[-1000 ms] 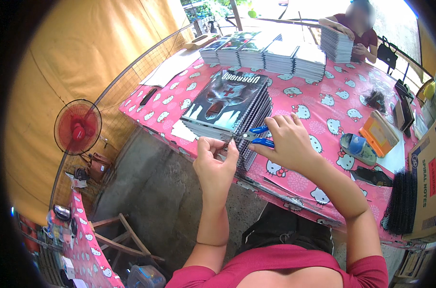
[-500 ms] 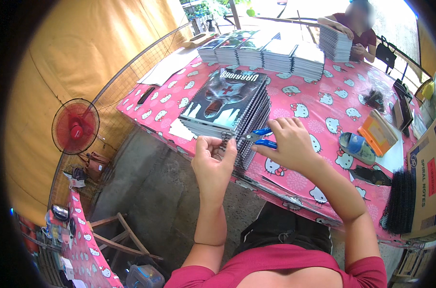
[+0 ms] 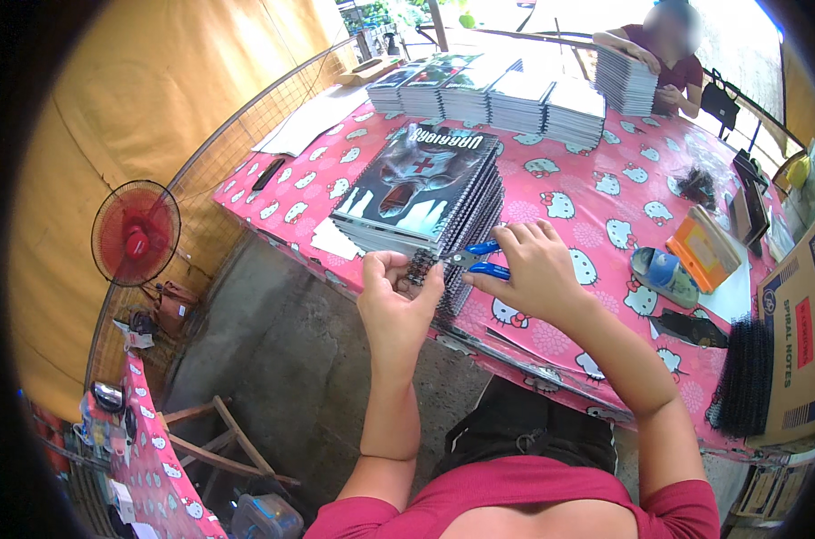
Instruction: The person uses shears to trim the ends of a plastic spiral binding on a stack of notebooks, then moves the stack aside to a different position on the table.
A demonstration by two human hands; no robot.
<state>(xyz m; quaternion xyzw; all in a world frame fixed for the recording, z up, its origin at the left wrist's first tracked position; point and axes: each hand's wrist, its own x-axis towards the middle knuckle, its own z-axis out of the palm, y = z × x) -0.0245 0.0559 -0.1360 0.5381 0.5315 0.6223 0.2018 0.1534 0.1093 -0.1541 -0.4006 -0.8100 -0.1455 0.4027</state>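
Head view, looking down over my forearms at a table with a pink patterned cover. My left hand is closed, thumb and fingers pinched on a short piece of black spiral binding wire; most of the wire is hidden inside my grip, so its length cannot be made out. My right hand is clamped around blue-handled pliers, whose tips meet the wire just beside my left fingers; my fingers cover much of the handles, and the tips are too small to show whether they bite. Both hands hover at the near table edge, touching or just in front of a stack of spiral-bound notebooks with dark covers. Further stacks line the far edge, where another person's hands rest on a pile. A cardboard box is cut off at the right; a red fan stands below left.
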